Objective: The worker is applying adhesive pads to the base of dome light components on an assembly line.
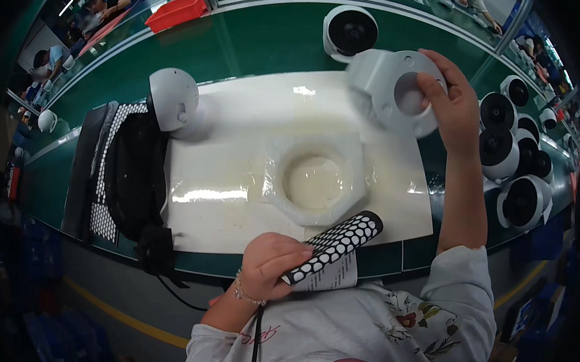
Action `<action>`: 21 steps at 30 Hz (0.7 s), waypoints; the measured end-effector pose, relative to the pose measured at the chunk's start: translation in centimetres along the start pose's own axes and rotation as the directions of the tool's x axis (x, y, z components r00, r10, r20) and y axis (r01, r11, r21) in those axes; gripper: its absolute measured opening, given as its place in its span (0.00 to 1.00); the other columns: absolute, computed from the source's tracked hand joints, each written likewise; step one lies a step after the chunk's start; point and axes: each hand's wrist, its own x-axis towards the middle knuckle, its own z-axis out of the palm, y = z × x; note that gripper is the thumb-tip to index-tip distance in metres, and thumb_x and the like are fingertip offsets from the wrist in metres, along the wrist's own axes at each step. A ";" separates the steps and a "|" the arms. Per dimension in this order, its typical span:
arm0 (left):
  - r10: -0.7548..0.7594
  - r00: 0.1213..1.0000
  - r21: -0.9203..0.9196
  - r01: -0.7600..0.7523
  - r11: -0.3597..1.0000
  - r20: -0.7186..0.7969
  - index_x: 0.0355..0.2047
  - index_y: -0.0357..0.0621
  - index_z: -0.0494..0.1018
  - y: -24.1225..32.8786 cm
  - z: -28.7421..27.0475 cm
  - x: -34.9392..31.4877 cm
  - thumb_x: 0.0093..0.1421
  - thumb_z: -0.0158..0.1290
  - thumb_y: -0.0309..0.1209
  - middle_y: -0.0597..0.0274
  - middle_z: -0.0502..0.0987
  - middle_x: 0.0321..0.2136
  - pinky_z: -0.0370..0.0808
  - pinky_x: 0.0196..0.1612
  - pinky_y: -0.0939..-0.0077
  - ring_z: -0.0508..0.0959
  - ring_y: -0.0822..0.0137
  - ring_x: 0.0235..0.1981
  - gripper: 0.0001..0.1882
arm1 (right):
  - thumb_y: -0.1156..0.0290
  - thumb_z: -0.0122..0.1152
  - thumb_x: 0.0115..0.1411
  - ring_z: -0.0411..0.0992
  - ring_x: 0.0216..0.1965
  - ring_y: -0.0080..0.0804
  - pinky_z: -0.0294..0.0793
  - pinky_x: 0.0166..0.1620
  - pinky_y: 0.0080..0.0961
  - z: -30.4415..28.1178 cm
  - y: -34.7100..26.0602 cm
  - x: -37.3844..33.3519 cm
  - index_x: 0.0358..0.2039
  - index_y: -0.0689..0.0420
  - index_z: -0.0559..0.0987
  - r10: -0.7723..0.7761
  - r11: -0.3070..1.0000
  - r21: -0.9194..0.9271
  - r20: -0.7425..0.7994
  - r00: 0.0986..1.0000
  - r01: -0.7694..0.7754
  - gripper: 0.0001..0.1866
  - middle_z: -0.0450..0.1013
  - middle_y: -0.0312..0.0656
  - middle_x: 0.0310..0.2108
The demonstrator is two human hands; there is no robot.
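Note:
My left hand [270,266] is closed around a curled black strip with white dots [339,244], held close to my body over the table's near edge. A sheet of printed paper [331,275] hangs just below the strip. My right hand [451,101] grips a white plastic housing [375,87] with a round opening, raised over the far right of the white mat; its left part is blurred. Between my hands, a whitish octagonal fixture [356,162] with a round hollow lies on the mat [225,157].
A white dome-shaped unit [173,97] stands at the mat's left, beside a black cloth-like bundle [134,171] and dotted strips [103,189]. A black-faced round unit [352,33] stands behind; several more [497,154] cluster at right. A red tray [177,12] sits far left.

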 end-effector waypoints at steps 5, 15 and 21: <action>0.084 0.995 -0.005 -0.084 0.996 -0.050 0.31 0.39 0.72 0.1 0.5 -0.1 0.40 0.54 0.26 0.58 0.77 0.29 0.71 0.30 0.71 0.77 0.60 0.28 0.14 | 0.73 0.58 0.53 0.68 0.29 0.14 0.67 0.29 0.08 4.6 -3.1 -2.4 0.48 0.61 0.70 0.087 0.903 0.355 0.402 0.911 -0.243 0.20 0.72 0.35 0.33; -0.420 0.779 -0.478 0.179 0.860 -0.466 0.31 0.33 0.69 1.9 0.8 -1.5 0.48 0.49 0.18 0.57 0.74 0.27 0.67 0.28 0.81 0.70 0.72 0.24 0.08 | 0.70 0.62 0.49 0.66 0.43 0.30 0.65 0.43 0.28 3.6 -4.0 -6.2 0.46 0.58 0.69 -0.429 0.891 0.030 0.374 0.822 0.452 0.23 0.66 0.45 0.44; -0.626 0.624 -0.723 0.138 0.677 -0.467 0.40 0.35 0.64 3.0 0.3 -1.0 0.48 0.52 0.17 0.54 0.70 0.37 0.67 0.32 0.83 0.70 0.73 0.32 0.17 | 0.78 0.67 0.41 0.68 0.38 0.33 0.68 0.36 0.24 4.3 -5.8 -9.7 0.42 0.58 0.70 -0.407 0.913 0.203 0.525 0.748 0.354 0.25 0.68 0.44 0.40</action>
